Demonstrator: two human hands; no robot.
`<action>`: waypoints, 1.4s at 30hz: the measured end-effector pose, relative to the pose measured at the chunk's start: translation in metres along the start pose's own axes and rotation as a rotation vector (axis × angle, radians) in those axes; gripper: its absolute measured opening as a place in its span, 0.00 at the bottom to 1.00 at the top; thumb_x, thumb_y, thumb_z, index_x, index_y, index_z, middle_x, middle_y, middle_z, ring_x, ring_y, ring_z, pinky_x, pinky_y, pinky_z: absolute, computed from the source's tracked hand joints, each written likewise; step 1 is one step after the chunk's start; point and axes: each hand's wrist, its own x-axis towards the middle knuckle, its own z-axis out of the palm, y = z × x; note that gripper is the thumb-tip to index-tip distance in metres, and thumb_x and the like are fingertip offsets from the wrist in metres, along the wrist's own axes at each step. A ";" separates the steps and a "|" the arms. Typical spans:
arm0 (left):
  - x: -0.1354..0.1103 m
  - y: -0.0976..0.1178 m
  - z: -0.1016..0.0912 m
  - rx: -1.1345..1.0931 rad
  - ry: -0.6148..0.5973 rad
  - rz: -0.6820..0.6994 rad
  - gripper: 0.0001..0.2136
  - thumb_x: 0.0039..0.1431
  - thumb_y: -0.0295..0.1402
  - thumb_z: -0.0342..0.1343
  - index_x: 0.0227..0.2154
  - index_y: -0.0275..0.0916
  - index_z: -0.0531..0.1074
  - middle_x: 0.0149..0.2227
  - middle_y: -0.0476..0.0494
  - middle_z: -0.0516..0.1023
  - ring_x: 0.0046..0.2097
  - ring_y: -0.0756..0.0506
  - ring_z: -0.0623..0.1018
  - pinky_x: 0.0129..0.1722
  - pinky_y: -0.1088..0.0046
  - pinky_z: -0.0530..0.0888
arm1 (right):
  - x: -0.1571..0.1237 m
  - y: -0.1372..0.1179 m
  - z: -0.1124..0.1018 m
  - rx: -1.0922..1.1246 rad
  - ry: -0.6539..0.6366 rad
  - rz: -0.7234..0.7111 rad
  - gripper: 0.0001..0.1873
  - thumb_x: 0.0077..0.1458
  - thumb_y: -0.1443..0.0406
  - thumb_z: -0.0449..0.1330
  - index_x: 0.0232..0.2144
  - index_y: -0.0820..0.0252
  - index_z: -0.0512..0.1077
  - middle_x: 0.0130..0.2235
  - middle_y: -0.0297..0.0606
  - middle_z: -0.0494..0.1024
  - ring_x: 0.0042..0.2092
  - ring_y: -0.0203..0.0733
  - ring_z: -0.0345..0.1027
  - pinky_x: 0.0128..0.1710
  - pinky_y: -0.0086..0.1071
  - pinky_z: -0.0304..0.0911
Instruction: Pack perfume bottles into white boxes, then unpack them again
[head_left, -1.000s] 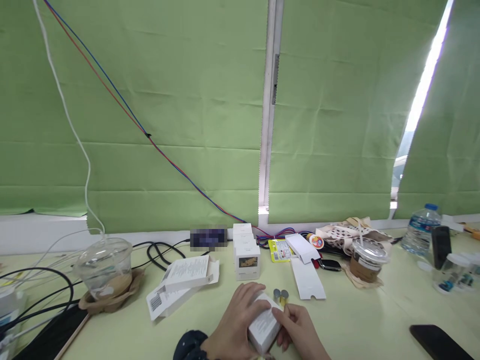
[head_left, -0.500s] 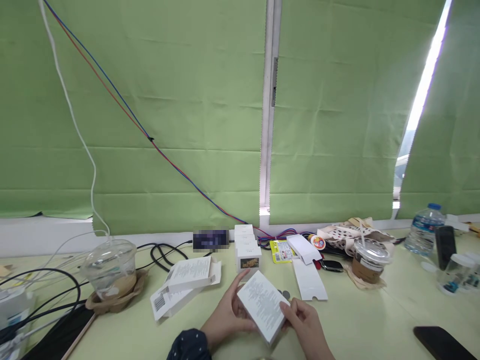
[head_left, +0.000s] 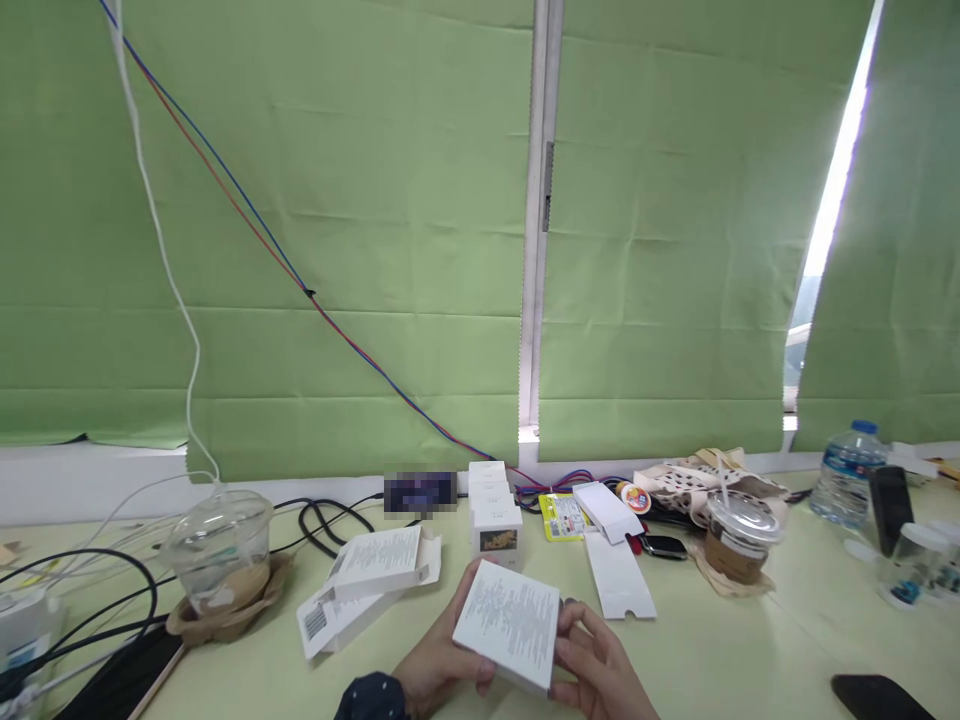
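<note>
The printed white box [head_left: 508,625] is held tilted above the tabletop [head_left: 712,640], just in front of the stack of small boxes [head_left: 495,515]; the left hand [head_left: 431,668] and right hand [head_left: 604,672] each have a closed grip on its opposite edges

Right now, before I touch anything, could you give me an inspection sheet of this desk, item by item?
Surface: pale green desk, with things spread mostly along its far edge.
Job's things: white box with small print on its upper face, held tilted above the desk.
Clutter: stack of small boxes, opened cartons, domed plastic cup, lidded coffee cup, water bottle, dark phone.
Hands: left hand and right hand both grip the white box, one at each side.
Cables: black cables looped on the desk at left; red and blue wires and a white cord run up across the blind.
Surroundings: green blinds cover the window, with a daylight gap at right.
</note>
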 end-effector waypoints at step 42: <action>0.002 0.044 0.020 0.277 0.348 -0.193 0.21 0.32 0.35 0.74 0.31 0.33 0.75 0.31 0.39 0.82 0.34 0.40 0.81 0.31 0.66 0.75 | -0.007 0.000 0.007 -0.260 0.301 -0.404 0.25 0.42 0.45 0.67 0.30 0.53 0.62 0.27 0.32 0.76 0.28 0.40 0.70 0.25 0.27 0.63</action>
